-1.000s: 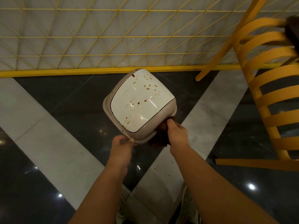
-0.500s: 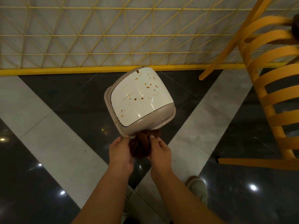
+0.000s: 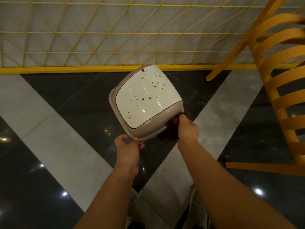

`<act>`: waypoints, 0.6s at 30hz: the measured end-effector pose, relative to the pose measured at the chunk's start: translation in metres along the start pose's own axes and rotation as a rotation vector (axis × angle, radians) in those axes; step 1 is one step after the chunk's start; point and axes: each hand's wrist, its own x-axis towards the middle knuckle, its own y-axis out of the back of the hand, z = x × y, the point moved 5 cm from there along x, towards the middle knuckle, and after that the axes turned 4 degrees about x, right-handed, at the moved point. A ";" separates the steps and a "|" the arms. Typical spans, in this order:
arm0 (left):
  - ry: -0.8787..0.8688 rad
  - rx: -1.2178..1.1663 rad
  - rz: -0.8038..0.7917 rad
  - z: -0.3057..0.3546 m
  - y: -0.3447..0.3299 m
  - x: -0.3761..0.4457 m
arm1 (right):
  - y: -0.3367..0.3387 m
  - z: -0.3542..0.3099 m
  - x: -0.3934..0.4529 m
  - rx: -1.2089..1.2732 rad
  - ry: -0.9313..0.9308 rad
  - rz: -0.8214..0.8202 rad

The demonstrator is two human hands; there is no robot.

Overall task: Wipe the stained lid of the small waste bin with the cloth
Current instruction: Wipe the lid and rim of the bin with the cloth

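Note:
A small beige waste bin [image 3: 148,132] stands on the floor, its glossy white lid [image 3: 146,96] dotted with brown stains, mostly in the far half. My left hand [image 3: 127,146] pinches the bin's near rim at its lower left corner. My right hand [image 3: 187,129] grips a dark brown cloth [image 3: 170,131] against the bin's near right side, below the lid. Much of the cloth is hidden behind the bin and my hand.
A yellow wire fence [image 3: 115,38] with a yellow base rail runs along the wall behind the bin. A yellow slatted chair [image 3: 280,83] stands at the right. The floor is dark and pale tiles, with small brown spots [image 3: 163,171] near my shoes [image 3: 198,212].
My right hand with the cloth moved from under the bin's near edge to its right side. The bin turned slightly. My left hand keeps hold of the near rim.

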 end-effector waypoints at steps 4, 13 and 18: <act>0.036 -0.025 0.010 0.000 -0.002 -0.001 | -0.002 0.002 0.005 0.020 -0.009 0.004; -0.010 0.010 0.003 0.004 -0.002 0.000 | -0.017 0.039 -0.016 -0.029 -0.041 -0.137; 0.021 0.036 -0.032 0.005 -0.003 -0.001 | -0.002 -0.005 0.011 -0.109 0.013 -0.083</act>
